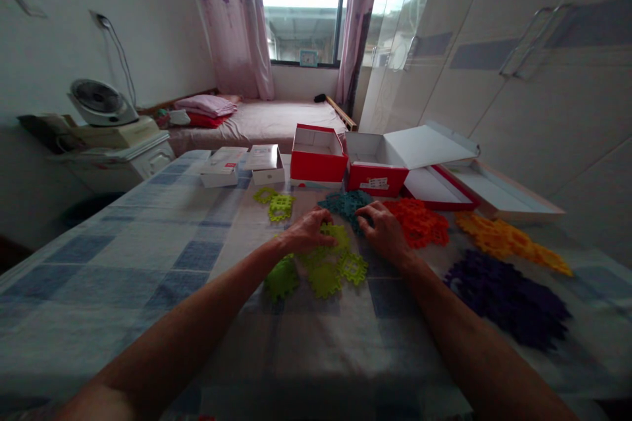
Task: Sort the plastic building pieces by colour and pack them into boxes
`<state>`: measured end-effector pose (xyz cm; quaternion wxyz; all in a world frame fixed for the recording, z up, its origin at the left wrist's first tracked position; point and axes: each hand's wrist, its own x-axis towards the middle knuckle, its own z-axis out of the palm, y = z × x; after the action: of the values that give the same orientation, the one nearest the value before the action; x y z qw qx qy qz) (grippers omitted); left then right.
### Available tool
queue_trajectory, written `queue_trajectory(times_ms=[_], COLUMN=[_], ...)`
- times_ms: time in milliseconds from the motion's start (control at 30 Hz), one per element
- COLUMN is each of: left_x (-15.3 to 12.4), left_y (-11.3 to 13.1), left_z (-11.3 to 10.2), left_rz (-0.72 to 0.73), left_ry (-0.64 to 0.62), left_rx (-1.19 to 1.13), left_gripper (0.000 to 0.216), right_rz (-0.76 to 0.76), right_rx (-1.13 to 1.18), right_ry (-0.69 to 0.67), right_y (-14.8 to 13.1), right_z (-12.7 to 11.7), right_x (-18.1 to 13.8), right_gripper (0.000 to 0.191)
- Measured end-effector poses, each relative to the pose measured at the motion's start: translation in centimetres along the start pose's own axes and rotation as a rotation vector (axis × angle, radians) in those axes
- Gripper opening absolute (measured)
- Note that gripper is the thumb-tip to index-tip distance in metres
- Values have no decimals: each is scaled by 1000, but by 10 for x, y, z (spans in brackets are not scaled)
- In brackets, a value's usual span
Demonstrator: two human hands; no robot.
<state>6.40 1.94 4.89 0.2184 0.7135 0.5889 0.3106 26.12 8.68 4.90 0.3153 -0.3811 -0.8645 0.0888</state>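
The left hand (pixel 310 229) is half open, thumb and fingers parted over yellow-green pieces (pixel 324 280) on the checked tablecloth (pixel 316 342); the right hand (pixel 384 230) curls at the teal pile (pixel 345 202), its grip unclear.

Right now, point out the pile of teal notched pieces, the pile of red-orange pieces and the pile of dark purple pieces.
Teal pile (pixel 348 202): head view, on its upper middle.
Red-orange pile (pixel 419 222): head view, on its middle.
Dark purple pile (pixel 508 299): head view, on its middle.
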Motion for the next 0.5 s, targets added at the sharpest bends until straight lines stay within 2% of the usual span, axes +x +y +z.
queue_trajectory(times_ms=[133,267,400,500], left_x=[-3,-5,-3,-2], left_y=[7,13,1,-18], left_z=[-4,-24,-54,-73], left_rz=[14,-38,-128,-226], left_ry=[-2,135,307,364], left_rx=[-130,-215,-130,47], left_gripper=[29,35,40,41], right_rz=[2,-3,-19,-23], right_rx=[-1,-3,6,5], right_ry=[-7,-8,-5,-4], right_y=[1,2,3,4], right_z=[1,0,0,0], right_x=[0,1,1,1], right_gripper=[19,19,19,19])
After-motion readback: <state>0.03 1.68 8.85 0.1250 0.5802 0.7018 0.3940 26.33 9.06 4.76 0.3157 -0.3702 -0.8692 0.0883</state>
